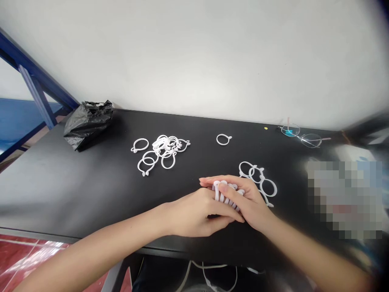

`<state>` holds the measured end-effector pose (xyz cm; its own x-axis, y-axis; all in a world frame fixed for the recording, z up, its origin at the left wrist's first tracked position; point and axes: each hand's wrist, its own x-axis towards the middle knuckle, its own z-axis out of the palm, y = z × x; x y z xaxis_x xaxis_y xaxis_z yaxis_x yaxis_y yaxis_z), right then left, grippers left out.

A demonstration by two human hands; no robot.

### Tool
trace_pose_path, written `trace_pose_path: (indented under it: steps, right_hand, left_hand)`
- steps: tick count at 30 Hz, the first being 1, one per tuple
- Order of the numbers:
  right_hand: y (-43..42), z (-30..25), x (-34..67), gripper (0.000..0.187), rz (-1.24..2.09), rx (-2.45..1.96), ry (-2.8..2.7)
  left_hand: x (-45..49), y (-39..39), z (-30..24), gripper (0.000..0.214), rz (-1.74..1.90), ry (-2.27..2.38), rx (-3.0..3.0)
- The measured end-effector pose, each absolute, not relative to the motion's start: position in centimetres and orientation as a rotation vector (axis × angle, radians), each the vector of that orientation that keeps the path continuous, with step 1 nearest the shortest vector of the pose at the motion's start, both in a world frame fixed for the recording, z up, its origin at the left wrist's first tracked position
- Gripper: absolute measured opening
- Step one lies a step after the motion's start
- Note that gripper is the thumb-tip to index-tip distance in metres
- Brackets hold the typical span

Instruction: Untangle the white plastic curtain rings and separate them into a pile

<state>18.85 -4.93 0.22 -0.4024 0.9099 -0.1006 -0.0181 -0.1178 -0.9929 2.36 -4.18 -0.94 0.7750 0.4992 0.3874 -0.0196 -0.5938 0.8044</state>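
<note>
A stack of white plastic curtain rings (221, 198), each with a small eyelet, is held between my two hands above the front part of the table. My left hand (194, 211) wraps its fingers around the stack from the left and below. From the right, my right hand (253, 205) grips the same rings, its thumb pressed over their tops. Some of the fingers and the lower parts of the rings are hidden. More loose curtain rings (261, 174) lie just behind my right hand, partly covered by it. A pile of curtain rings (165, 147) sits farther back to the left.
One separate curtain ring (230, 138) lies near the table's middle back. A crumpled black plastic bag (88, 123) stands at the back left of the black table (100, 190). Eyeglasses (310, 140) rest by the wall at the right. Pale cables (209, 267) hang below the front edge.
</note>
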Motion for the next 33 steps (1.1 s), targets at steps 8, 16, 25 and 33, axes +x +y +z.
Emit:
trace_pose_path:
  steps: [8,16,25,33]
  right_hand:
    - [-3.8,-0.1,20.4,0.048,1.803,-0.882,-1.509]
    - [-2.6,-0.4,21.6,0.046,2.094,-0.695,-1.298]
    - [-3.5,-0.7,20.4,0.040,2.201,-0.733,-1.083]
    - [-4.3,-0.2,19.3,0.028,2.018,-0.977,-1.181]
  left_hand:
    - [1.9,-3.8,0.7,0.019,0.634,0.384,1.518]
    - [0.1,-2.6,1.3,0.010,0.497,0.225,1.189]
    - [1.3,-2.7,0.4,0.039,0.675,0.375,0.935]
    - [1.3,-3.1,-0.5,0.045,0.847,0.879,1.889]
